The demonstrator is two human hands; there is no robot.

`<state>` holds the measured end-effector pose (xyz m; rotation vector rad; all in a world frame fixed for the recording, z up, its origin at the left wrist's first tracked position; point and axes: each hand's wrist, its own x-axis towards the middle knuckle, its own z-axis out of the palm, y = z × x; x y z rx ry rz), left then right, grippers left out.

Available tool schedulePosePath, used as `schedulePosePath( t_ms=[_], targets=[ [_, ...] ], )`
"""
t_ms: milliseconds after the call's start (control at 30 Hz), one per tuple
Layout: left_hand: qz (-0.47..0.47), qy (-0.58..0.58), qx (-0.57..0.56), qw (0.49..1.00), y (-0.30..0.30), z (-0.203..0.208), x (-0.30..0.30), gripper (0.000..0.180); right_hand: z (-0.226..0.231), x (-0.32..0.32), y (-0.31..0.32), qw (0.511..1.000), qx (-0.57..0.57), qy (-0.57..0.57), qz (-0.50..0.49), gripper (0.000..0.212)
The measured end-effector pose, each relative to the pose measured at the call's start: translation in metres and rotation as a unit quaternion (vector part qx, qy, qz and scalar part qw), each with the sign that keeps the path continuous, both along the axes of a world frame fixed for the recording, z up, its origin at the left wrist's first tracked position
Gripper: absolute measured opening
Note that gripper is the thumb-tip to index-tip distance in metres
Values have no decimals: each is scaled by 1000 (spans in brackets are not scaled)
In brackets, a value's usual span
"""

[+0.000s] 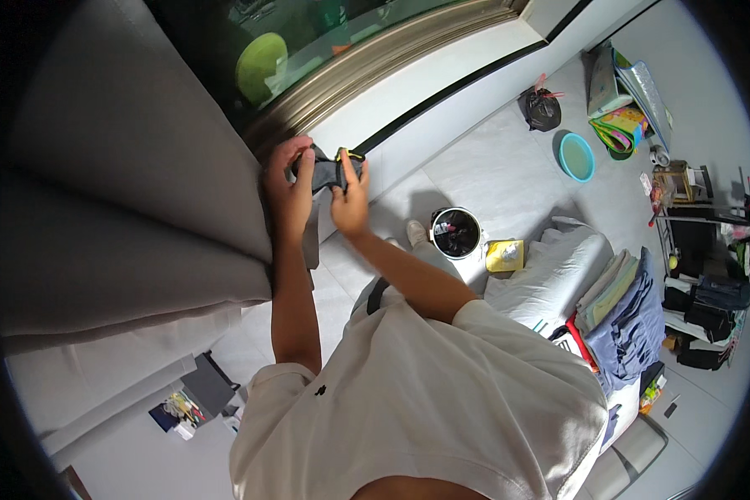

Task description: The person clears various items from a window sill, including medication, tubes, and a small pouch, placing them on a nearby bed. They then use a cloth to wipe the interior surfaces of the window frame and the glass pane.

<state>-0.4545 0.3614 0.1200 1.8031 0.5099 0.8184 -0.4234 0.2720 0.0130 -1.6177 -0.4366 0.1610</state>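
Note:
Both hands are at a dark grey, soft-looking item [326, 174] with black edges and a bit of yellow, just above the end of the white window sill. Its exact kind cannot be made out. My left hand [288, 193] grips its left end, thumb on the near side, close beside the grey curtain [217, 167]. From the right, my right hand [352, 200] holds the other end, with fingers laid across it near the yellow part. Fingers hide portions of the item on both sides.
The window sill [425, 87] runs away to the upper right. A round bin with a dark liner [456, 232] stands on the floor by my feet, near a yellow packet [505, 256]. Farther off are a turquoise basin [577, 158], a black bag [542, 109] and a bed with folded cloths [629, 321].

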Motion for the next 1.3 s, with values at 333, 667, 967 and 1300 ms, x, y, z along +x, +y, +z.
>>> schedulePosePath(
  t_ms=[333,667,967,1300],
  targets=[
    [26,48,108,993,-25,-22,26,15,-11,301,-93,918,-207,-177,-290,49],
    [13,13,286,958,-56,-29,125,29,44,213,-33,780,-320,-533,74,14],
    [-80,161,419,890,-48,-54,162,48,31,527,-146,729,-468,-474,-161,18],
    [-59,193,446,872,-50,-57,175,51,46,257,-64,844,-196,-496,60,9]
  ],
)
